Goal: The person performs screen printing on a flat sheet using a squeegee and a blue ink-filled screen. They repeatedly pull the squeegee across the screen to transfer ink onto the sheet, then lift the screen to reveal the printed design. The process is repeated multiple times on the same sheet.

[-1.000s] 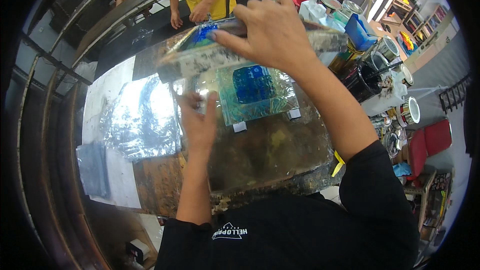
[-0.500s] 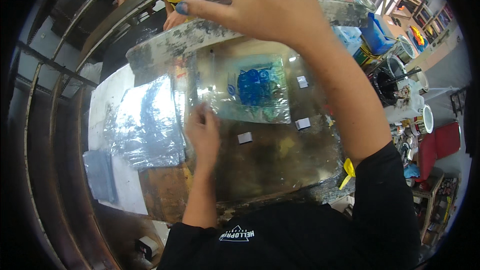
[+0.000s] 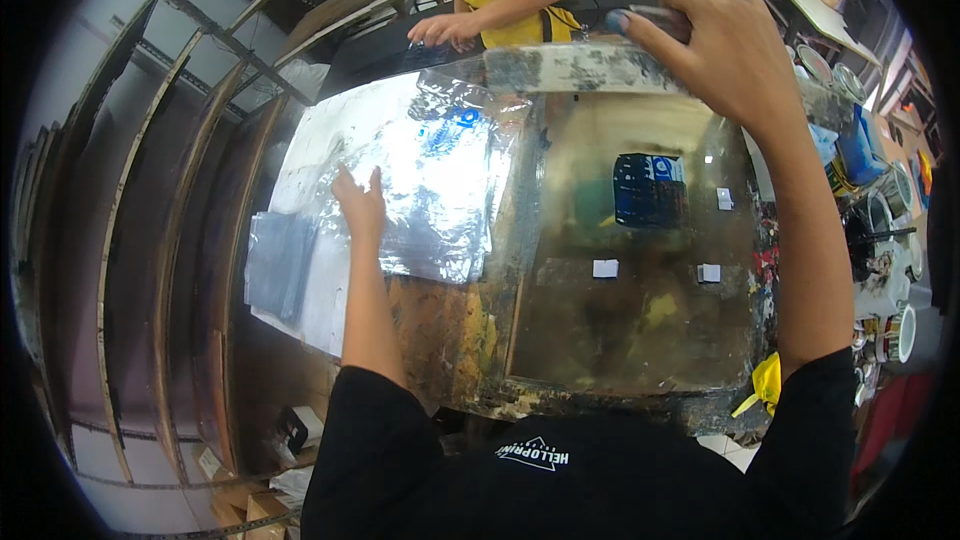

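plainly, lettered shirt [image 3: 600, 485], blue-printed plastic [image 3: 430, 195]

Wears a black short-sleeved T-shirt [image 3: 620, 485].
Carries a white printed chest logo [image 3: 533, 454], small block lettering joined to a thin angular outline with a peak; has loose, plain black sleeves [image 3: 815, 405] cut to about the elbows.

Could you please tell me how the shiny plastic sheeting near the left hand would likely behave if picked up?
The plastic sheeting would probably flop, since its surface is creased and rippled. It looks thin and see-through at the edges, so each layer is likely light. Its glossy glare suggests layers might slide or cling.
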`<state>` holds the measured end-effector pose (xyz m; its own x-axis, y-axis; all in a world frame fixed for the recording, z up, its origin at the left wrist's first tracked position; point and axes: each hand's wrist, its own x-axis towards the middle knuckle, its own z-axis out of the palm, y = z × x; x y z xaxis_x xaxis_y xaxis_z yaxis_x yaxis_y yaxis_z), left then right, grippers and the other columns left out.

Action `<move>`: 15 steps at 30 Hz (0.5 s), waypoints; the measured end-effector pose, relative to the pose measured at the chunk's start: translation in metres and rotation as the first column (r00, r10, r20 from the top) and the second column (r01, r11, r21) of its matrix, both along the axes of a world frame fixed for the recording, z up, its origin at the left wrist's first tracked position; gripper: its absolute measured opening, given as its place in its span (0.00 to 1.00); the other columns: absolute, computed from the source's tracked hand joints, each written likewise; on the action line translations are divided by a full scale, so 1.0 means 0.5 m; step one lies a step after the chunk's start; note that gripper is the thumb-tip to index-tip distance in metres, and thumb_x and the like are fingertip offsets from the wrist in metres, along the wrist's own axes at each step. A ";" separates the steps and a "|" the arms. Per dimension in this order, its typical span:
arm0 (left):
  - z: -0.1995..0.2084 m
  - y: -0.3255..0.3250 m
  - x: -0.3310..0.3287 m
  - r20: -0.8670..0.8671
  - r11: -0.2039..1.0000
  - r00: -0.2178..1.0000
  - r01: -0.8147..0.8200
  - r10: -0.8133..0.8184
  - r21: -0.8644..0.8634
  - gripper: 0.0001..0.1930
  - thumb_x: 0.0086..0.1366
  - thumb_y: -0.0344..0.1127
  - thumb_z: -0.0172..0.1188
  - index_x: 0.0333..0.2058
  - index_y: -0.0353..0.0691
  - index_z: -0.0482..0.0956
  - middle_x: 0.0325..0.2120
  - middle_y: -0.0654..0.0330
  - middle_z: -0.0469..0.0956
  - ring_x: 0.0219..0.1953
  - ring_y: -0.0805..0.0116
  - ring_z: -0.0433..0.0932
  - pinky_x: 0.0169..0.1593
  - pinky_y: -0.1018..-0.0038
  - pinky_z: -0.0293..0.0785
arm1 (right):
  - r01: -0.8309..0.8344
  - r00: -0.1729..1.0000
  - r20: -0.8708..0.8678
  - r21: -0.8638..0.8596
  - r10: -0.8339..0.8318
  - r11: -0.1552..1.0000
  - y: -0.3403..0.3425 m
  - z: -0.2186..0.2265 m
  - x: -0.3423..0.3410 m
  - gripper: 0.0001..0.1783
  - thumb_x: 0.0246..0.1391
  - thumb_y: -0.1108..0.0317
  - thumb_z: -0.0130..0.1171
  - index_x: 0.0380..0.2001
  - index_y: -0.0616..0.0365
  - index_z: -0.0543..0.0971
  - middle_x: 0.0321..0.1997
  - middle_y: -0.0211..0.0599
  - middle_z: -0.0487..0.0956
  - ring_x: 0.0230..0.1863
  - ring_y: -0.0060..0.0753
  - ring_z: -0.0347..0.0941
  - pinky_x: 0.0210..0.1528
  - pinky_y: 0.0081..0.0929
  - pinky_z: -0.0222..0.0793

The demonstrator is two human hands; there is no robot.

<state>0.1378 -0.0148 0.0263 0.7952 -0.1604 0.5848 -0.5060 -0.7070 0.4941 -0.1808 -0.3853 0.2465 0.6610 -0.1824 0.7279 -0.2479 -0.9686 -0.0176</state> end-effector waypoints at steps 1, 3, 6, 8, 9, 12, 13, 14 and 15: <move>-0.019 0.015 -0.028 0.222 0.959 0.975 -0.071 0.008 0.274 0.31 0.71 0.40 0.66 0.66 0.25 0.71 0.60 0.32 0.73 0.57 0.41 0.80 0.60 0.55 0.76 | -0.002 1.000 0.013 -0.042 0.003 0.999 0.005 -0.002 -0.004 0.33 0.63 0.37 0.58 0.29 0.61 0.82 0.27 0.45 0.79 0.31 0.50 0.73 0.45 0.41 0.63; -0.061 0.041 -0.109 -0.240 0.894 0.913 0.384 -0.330 0.231 0.37 0.73 0.47 0.64 0.72 0.32 0.64 0.71 0.35 0.63 0.72 0.37 0.63 0.74 0.49 0.59 | 0.017 1.000 -0.020 -0.025 -0.018 1.000 0.012 -0.003 -0.008 0.33 0.63 0.37 0.58 0.29 0.62 0.82 0.27 0.45 0.79 0.31 0.50 0.73 0.46 0.41 0.63; -0.114 0.039 -0.202 -0.260 0.679 0.894 0.446 -0.364 0.583 0.39 0.76 0.57 0.56 0.75 0.39 0.59 0.77 0.45 0.54 0.79 0.41 0.51 0.78 0.45 0.47 | 0.033 0.997 -0.075 -0.015 -0.034 0.999 0.013 0.000 -0.007 0.33 0.63 0.37 0.57 0.29 0.62 0.82 0.27 0.46 0.80 0.31 0.50 0.73 0.46 0.42 0.63; -0.128 0.034 -0.228 -0.252 0.770 0.891 0.453 -0.377 0.450 0.39 0.77 0.60 0.51 0.76 0.41 0.59 0.78 0.47 0.52 0.80 0.42 0.48 0.79 0.44 0.43 | 0.027 0.998 -0.064 -0.005 -0.027 1.000 0.005 0.005 -0.002 0.33 0.64 0.37 0.56 0.29 0.62 0.81 0.28 0.47 0.80 0.31 0.50 0.73 0.47 0.42 0.63; -0.130 0.032 -0.232 -0.224 0.788 0.897 0.442 -0.381 0.428 0.37 0.77 0.59 0.51 0.76 0.44 0.61 0.77 0.47 0.55 0.79 0.42 0.51 0.78 0.45 0.45 | 0.037 0.998 -0.059 -0.025 -0.038 0.999 0.003 0.003 0.001 0.33 0.64 0.37 0.56 0.31 0.63 0.82 0.28 0.48 0.79 0.31 0.51 0.73 0.47 0.42 0.63; -0.119 0.030 -0.230 -0.294 0.801 0.884 0.458 -0.364 0.386 0.32 0.76 0.55 0.55 0.72 0.46 0.68 0.73 0.46 0.65 0.76 0.43 0.60 0.76 0.46 0.51 | 0.033 0.999 -0.020 -0.063 -0.034 0.998 -0.001 -0.007 0.003 0.34 0.65 0.37 0.56 0.32 0.63 0.83 0.29 0.49 0.80 0.32 0.52 0.73 0.47 0.42 0.63; -0.111 0.030 -0.231 -0.270 0.817 0.881 0.465 -0.389 0.340 0.30 0.76 0.54 0.56 0.69 0.45 0.72 0.69 0.46 0.70 0.72 0.43 0.65 0.74 0.48 0.56 | 0.025 0.999 -0.022 -0.061 -0.026 0.998 -0.002 -0.011 0.001 0.34 0.64 0.37 0.56 0.33 0.63 0.83 0.29 0.49 0.80 0.32 0.52 0.73 0.47 0.42 0.63; -0.101 0.031 -0.234 -0.246 0.828 0.882 0.464 -0.401 0.315 0.27 0.76 0.52 0.58 0.66 0.45 0.76 0.65 0.47 0.75 0.69 0.44 0.69 0.72 0.50 0.61 | 0.021 0.999 -0.022 -0.059 -0.023 0.998 0.000 -0.017 -0.001 0.34 0.64 0.37 0.56 0.33 0.63 0.84 0.29 0.49 0.80 0.32 0.52 0.73 0.47 0.42 0.63; -0.091 0.031 -0.239 -0.223 0.835 0.882 0.467 -0.416 0.290 0.25 0.75 0.50 0.59 0.63 0.44 0.80 0.62 0.47 0.79 0.66 0.44 0.74 0.69 0.52 0.65 | 0.023 1.000 -0.011 -0.066 -0.024 0.998 0.001 -0.021 -0.005 0.34 0.64 0.37 0.56 0.34 0.63 0.84 0.30 0.49 0.81 0.32 0.52 0.73 0.47 0.42 0.63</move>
<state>0.0185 0.0007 -0.0190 0.6644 -0.6752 0.3204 -0.7441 -0.5578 0.3676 -0.1835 -0.3848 0.2359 0.6656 -0.1497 0.7311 -0.2704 -0.9615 0.0493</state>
